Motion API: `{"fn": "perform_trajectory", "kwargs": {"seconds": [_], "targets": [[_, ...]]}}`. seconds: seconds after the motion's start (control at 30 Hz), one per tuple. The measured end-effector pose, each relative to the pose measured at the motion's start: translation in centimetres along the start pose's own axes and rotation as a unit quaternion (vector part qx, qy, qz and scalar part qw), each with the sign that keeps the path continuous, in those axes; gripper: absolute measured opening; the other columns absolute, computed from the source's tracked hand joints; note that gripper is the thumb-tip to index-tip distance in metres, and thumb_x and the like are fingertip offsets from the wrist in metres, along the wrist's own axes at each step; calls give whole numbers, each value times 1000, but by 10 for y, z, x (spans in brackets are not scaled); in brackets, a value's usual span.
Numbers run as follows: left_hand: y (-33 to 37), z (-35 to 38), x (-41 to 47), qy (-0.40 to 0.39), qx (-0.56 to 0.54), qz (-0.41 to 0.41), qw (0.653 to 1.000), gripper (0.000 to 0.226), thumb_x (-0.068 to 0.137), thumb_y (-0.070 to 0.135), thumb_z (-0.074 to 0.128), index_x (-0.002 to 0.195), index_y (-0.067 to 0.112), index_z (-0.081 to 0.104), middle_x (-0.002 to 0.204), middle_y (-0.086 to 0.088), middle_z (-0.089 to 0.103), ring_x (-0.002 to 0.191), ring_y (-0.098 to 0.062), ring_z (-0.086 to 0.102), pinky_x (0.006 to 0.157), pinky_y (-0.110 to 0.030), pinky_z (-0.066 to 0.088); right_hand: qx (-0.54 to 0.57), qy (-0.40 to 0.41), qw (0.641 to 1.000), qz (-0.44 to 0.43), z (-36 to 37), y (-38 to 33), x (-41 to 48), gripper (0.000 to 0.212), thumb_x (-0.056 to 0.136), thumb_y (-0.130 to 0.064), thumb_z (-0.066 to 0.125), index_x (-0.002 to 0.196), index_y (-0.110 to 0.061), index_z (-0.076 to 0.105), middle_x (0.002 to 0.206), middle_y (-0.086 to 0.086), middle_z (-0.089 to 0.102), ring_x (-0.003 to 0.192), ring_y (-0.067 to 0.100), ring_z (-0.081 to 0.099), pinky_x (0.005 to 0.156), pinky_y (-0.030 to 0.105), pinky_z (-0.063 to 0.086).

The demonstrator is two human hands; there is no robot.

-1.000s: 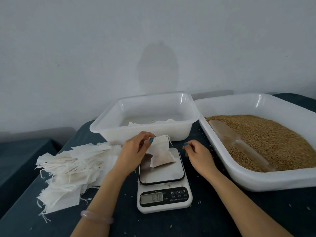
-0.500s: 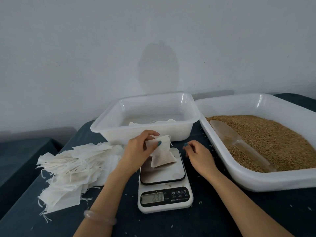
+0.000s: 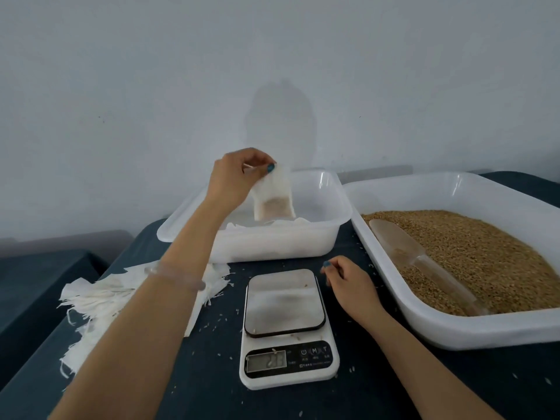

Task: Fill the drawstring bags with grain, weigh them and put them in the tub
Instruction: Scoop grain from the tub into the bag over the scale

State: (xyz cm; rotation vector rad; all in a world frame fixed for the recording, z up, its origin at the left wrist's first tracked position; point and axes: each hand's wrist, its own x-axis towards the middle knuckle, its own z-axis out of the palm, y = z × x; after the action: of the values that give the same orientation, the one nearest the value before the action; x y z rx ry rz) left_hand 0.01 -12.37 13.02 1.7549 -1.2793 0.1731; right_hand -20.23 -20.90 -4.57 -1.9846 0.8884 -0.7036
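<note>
My left hand (image 3: 231, 178) pinches the top of a small white drawstring bag (image 3: 274, 200) with grain in its bottom and holds it hanging over the clear plastic tub (image 3: 330, 237). Filled bags (image 3: 285, 222) lie inside the tub. The kitchen scale (image 3: 285, 301) stands in front of me with a bare plate. Beside the scale's right edge, my right hand (image 3: 348, 283) rests on the dark cloth with loosely curled fingers and holds nothing. At the right, a large white tray (image 3: 454, 331) holds brown grain (image 3: 485, 253) with a clear scoop (image 3: 424, 262) lying in it.
A heap of flat bags (image 3: 100, 295) lies at the left on the dark blue tablecloth (image 3: 212, 374), partly under my left forearm. Loose grains are scattered on the cloth. A pale wall stands close behind the tub and tray.
My left hand lifted the filled bag off the scale plate and carried it up and back over the tub. The right hand stayed beside the scale.
</note>
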Motion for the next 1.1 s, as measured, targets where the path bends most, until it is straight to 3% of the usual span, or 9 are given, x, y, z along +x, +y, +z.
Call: {"fn": "perform_trajectory", "kwargs": {"seconds": [0.17,0.37,0.53,0.67,0.73,0.8,0.9,1.0,1.1], "targets": [[-26,16,20,-55,111,-43,991,14,86,31,71,78,42,69,85,22,70,87,2,64,72,-16,46,1,-1,1000,-2,0,1,0,17,101,-33,47,86,-30,57,72,-9,61,62,3,54,57,21,35],[-64,40,-7,-226,187,-118,949,10,85,32,73,80,41,71,93,15,72,100,-9,64,85,-27,50,7,-3,1000,-4,0,1,-1,17,101,-34,47,86,-32,56,73,-10,61,63,2,55,57,21,35],[-64,16,-1,-240,155,-93,954,13,91,36,67,101,31,73,99,10,75,102,-7,65,95,-27,47,13,0,1000,-7,0,2,-1,18,101,-34,48,85,-32,57,72,-10,61,61,2,54,57,20,35],[-54,-40,-5,-201,136,-110,964,17,94,32,63,86,26,76,78,14,75,78,-1,71,80,-25,52,5,-1,1000,-10,1,2,-1,17,100,-33,48,86,-30,57,73,-8,62,62,5,55,57,23,37],[-51,-70,-13,-279,198,-173,924,17,93,30,65,84,22,77,77,12,76,70,-4,72,66,-23,51,-3,-4,1000,-13,1,2,-1,17,100,-34,48,86,-30,57,73,-7,62,62,6,55,57,24,37],[-53,-86,-28,-388,270,-264,840,12,92,24,67,89,21,78,80,12,76,71,-6,73,59,-20,51,-7,-6,1000,-13,2,2,-1,17,100,-35,48,86,-30,56,74,-7,63,63,6,56,57,24,38],[-72,-82,-55,-429,420,-274,752,19,86,26,73,105,25,74,94,13,76,86,-7,72,70,-22,55,-13,-2,1000,-13,2,2,-1,18,100,-36,48,86,-30,57,74,-8,63,65,6,58,57,24,38],[-93,-77,-79,-348,549,-216,728,33,87,47,67,116,32,62,117,11,63,109,-13,60,80,-28,48,-23,0,1000,-16,2,2,-1,18,100,-37,47,86,-30,57,74,-9,63,66,5,58,57,25,37],[-115,-77,-94,-352,523,-274,726,49,90,60,57,124,24,57,121,6,61,111,-15,57,90,-31,49,-28,4,999,-17,2,3,-1,18,100,-37,48,87,-31,57,74,-9,63,66,4,58,56,24,36]]}}
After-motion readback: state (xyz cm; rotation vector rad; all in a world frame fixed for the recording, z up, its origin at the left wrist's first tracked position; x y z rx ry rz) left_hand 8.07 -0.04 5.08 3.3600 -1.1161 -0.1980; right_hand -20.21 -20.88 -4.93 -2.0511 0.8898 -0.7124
